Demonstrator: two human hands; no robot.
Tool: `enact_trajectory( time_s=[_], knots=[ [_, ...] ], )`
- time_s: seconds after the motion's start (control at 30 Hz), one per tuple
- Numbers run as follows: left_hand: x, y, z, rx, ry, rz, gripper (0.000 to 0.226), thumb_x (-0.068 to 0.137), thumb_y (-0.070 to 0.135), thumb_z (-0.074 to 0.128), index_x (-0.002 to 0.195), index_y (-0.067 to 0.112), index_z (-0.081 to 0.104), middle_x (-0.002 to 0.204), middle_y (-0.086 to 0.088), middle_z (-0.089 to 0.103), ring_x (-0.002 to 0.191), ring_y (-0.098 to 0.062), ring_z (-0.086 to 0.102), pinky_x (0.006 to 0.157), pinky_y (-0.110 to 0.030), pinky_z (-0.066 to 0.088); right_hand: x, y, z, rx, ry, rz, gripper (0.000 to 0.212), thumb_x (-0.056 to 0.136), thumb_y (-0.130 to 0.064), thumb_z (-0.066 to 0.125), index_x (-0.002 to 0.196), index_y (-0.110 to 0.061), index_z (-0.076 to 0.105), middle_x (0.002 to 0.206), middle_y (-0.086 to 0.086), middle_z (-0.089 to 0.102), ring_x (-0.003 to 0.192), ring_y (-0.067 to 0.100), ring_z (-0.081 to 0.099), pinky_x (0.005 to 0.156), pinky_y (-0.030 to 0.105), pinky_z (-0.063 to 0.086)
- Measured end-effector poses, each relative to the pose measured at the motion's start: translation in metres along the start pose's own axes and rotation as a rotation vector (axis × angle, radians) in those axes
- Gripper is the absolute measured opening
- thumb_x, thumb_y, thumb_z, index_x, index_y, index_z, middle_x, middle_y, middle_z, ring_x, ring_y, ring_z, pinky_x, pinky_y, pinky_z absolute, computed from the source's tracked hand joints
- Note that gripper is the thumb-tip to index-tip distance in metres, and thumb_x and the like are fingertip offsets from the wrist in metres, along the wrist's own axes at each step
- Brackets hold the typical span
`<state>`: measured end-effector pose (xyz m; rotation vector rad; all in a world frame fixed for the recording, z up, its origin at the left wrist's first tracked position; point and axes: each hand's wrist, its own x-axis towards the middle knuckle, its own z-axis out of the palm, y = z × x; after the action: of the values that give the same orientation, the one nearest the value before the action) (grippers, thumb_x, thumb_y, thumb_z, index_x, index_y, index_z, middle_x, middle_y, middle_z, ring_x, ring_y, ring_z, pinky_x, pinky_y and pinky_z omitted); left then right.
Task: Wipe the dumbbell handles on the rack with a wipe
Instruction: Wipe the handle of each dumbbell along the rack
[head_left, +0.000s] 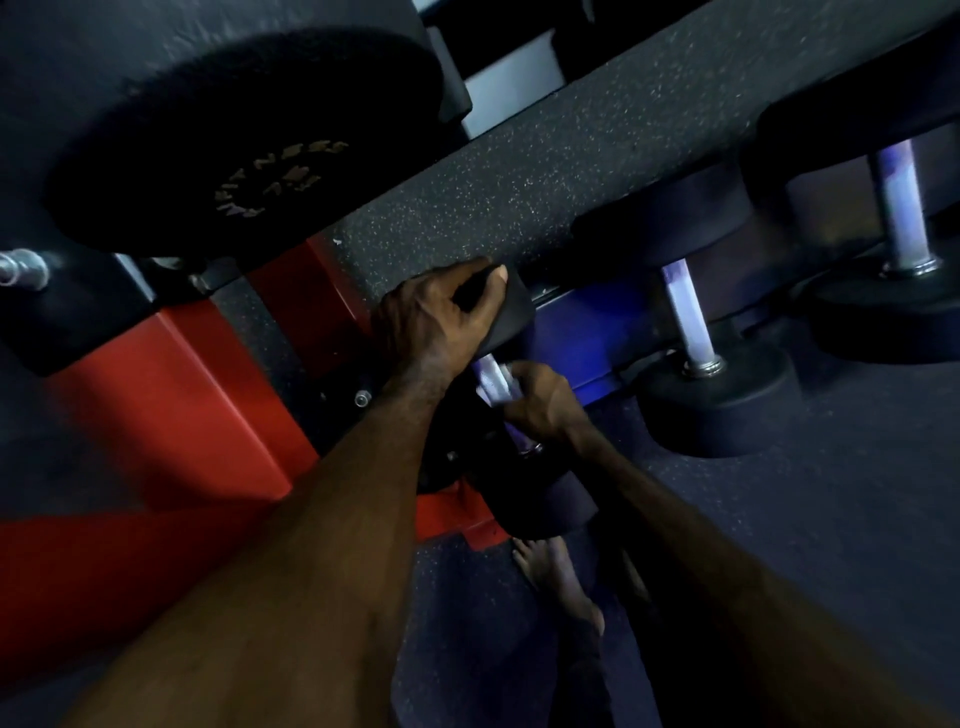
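Low at six o'clock on the rack (582, 332), the left hand (436, 317) grips the dumbbell head (511, 317); the right hand (540, 402) wraps a wipe (506, 384) round its handle (488, 371). Best twist fully, end to end.

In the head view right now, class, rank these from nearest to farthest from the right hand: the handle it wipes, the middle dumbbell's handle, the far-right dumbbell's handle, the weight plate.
From the right hand:
1. Wiped handle, under its fingers.
2. Middle handle, to its right.
3. Weight plate, upper left, and far-right handle, upper right: too close to call.
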<state>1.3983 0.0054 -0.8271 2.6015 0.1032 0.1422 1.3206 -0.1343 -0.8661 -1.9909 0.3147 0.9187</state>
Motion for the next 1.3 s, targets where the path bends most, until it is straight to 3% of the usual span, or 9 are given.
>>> enact_trajectory(
  time_s=[0.07, 0.1, 0.23, 0.4, 0.63, 0.73, 0.9, 1.07, 1.3],
  knots=[
    [-0.001, -0.001, -0.001, -0.007, -0.004, 0.015, 0.038, 0.093, 0.064, 0.062, 0.109, 0.037, 0.084, 0.103, 0.005, 0.082, 0.094, -0.023, 0.078, 0.079, -0.036, 0.060, -0.009, 0.018, -0.004, -0.110, -0.100, 0.029, 0.024, 0.092, -0.039, 0.075, 0.100, -0.016, 0.074, 0.085, 0.003, 0.070, 0.080, 0.017, 0.066, 0.058, 0.014, 0.042],
    [-0.002, -0.002, -0.001, -0.007, -0.012, 0.020, 0.039, 0.093, 0.065, 0.061, 0.109, 0.036, 0.084, 0.104, 0.004, 0.082, 0.094, -0.024, 0.078, 0.079, -0.037, 0.060, -0.009, 0.022, -0.007, -0.150, -0.124, 0.035, 0.023, 0.092, -0.037, 0.072, 0.099, -0.015, 0.075, 0.084, 0.005, 0.071, 0.081, 0.018, 0.067, 0.063, 0.022, 0.045],
    [-0.002, -0.003, -0.002, 0.008, -0.038, 0.010, 0.042, 0.094, 0.067, 0.058, 0.111, 0.037, 0.083, 0.105, 0.004, 0.082, 0.095, -0.025, 0.077, 0.079, -0.039, 0.060, 0.002, 0.002, -0.013, -0.024, 0.033, -0.099, 0.015, 0.082, -0.015, 0.054, 0.073, -0.006, 0.061, 0.067, 0.012, 0.052, 0.068, 0.013, 0.050, 0.060, 0.035, 0.039],
    [-0.001, -0.002, -0.003, 0.010, -0.027, 0.028, 0.039, 0.095, 0.065, 0.060, 0.111, 0.038, 0.082, 0.105, 0.004, 0.082, 0.095, -0.024, 0.077, 0.080, -0.038, 0.060, -0.015, 0.019, -0.008, 0.153, 0.052, -0.073, 0.021, 0.087, -0.015, 0.065, 0.102, -0.016, 0.080, 0.087, 0.009, 0.077, 0.080, 0.004, 0.065, 0.076, 0.036, 0.056],
    [-0.003, -0.005, 0.000, 0.022, -0.036, -0.004, 0.044, 0.093, 0.072, 0.055, 0.112, 0.042, 0.081, 0.108, 0.008, 0.081, 0.098, -0.023, 0.077, 0.081, -0.038, 0.059, -0.016, 0.008, -0.002, 0.167, 0.173, -0.080, 0.023, 0.080, -0.029, 0.073, 0.100, -0.021, 0.076, 0.090, -0.001, 0.078, 0.088, 0.013, 0.075, 0.078, 0.032, 0.059],
    [-0.001, -0.006, 0.001, 0.030, -0.040, -0.003, 0.043, 0.093, 0.072, 0.055, 0.113, 0.043, 0.080, 0.105, 0.006, 0.081, 0.096, -0.024, 0.077, 0.080, -0.039, 0.059, -0.011, 0.003, 0.002, 0.189, 0.207, -0.124, 0.023, 0.078, -0.019, 0.081, 0.100, -0.017, 0.073, 0.095, 0.003, 0.075, 0.088, 0.017, 0.073, 0.078, 0.030, 0.057],
    [-0.001, -0.007, 0.003, -0.002, -0.028, -0.001, 0.042, 0.093, 0.070, 0.057, 0.112, 0.041, 0.081, 0.104, 0.004, 0.082, 0.096, -0.025, 0.077, 0.081, -0.040, 0.060, -0.033, 0.041, 0.008, 0.044, 0.176, -0.076, 0.030, 0.073, -0.025, 0.087, 0.094, -0.022, 0.067, 0.090, -0.004, 0.070, 0.083, 0.018, 0.067, 0.078, 0.043, 0.056],
    [-0.001, -0.011, 0.006, -0.034, -0.029, 0.001, 0.043, 0.094, 0.070, 0.058, 0.114, 0.040, 0.080, 0.107, 0.005, 0.082, 0.097, -0.024, 0.078, 0.082, -0.042, 0.061, -0.007, 0.001, 0.012, 0.048, 0.311, -0.167, 0.028, 0.075, -0.029, 0.082, 0.095, -0.024, 0.062, 0.097, -0.002, 0.065, 0.088, 0.023, 0.066, 0.077, 0.043, 0.055],
    [-0.001, -0.013, 0.007, -0.036, -0.029, -0.011, 0.043, 0.093, 0.071, 0.058, 0.114, 0.040, 0.081, 0.107, 0.005, 0.082, 0.098, -0.023, 0.078, 0.085, -0.041, 0.061, -0.040, 0.036, 0.007, -0.039, 0.175, -0.086, 0.025, 0.083, -0.035, 0.079, 0.101, -0.021, 0.068, 0.097, 0.002, 0.072, 0.092, 0.025, 0.069, 0.077, 0.040, 0.055]
  ],
)
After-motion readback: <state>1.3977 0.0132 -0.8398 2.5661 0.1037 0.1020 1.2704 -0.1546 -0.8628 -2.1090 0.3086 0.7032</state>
